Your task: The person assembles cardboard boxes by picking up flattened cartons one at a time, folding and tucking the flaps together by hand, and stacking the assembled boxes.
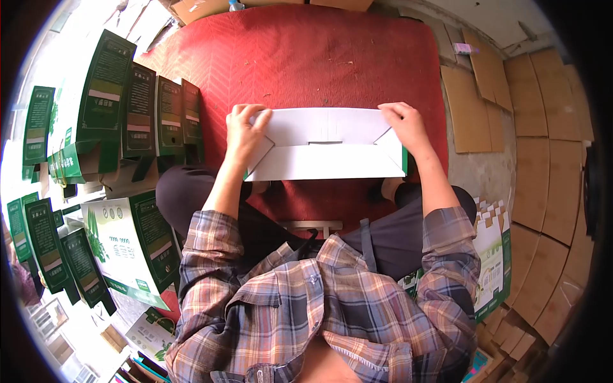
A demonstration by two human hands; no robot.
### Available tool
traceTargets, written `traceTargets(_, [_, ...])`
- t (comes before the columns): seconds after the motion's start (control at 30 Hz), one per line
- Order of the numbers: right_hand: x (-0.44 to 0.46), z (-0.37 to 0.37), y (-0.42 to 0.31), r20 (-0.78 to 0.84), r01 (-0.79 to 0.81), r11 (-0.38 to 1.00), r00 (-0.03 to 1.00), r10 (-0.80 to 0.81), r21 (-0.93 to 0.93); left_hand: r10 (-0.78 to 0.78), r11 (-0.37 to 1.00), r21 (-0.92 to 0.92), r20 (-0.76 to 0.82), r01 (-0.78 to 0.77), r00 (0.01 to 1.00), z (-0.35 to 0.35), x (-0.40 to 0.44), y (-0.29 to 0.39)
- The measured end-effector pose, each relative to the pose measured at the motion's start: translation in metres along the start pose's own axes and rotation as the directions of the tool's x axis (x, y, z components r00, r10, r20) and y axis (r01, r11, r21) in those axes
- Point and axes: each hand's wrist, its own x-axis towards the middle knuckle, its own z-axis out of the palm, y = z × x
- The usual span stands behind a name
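Observation:
In front of my lap is a carton (325,161), its inside white and its outer side edges green. Folded flaps meet in its middle around a small dark slot, with slanted creases at both ends. My left hand (245,133) is closed on the carton's far left corner, fingers bent over the edge. At the far right corner, my right hand (405,126) pinches the rim with curled fingers. The carton's underside is hidden from me.
Red carpet (313,60) covers the floor ahead. Several green-and-white cartons (105,96) stand at the left, with another printed carton (131,242) below them. Flat carton blanks (491,274) sit by my right side. Brown cardboard boxes (543,159) are stacked along the right.

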Motion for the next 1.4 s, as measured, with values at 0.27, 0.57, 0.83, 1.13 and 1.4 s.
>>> traceTargets(0.27, [-0.029, 0.059, 0.131, 0.561, -0.741, 0.307, 0.659, 0.501, 0.597, -0.505, 0.092, -0.373, 0.782, 0.923, 0.366, 0.012, -0.006, -0.045])
traceTargets(0.57, [-0.033, -0.006, 0.044, 0.426, -0.562, 0.223, 0.783, 0.453, 0.796, -0.272, 0.088, -0.728, 0.639, 0.68, 0.719, -0.035, -0.01, -0.013])
traceTargets(0.83, [-0.036, 0.009, 0.061, 0.262, -0.467, 0.274, 0.794, 0.549, 0.84, -0.515, 0.165, -0.681, 0.557, 0.713, 0.651, -0.01, -0.022, -0.021])
traceTargets(1.13, [-0.05, 0.041, 0.074, 0.435, -0.705, 0.404, 0.691, 0.577, 0.583, -0.524, 0.271, -0.576, 0.584, 0.771, 0.62, 0.033, -0.04, -0.07])
traceTargets(1.4, [-0.041, 0.024, 0.065, 0.165, -0.508, 0.571, 0.822, 0.545, 0.645, -0.471, 0.548, -0.597, 0.357, 0.585, 0.806, 0.007, -0.021, -0.028])
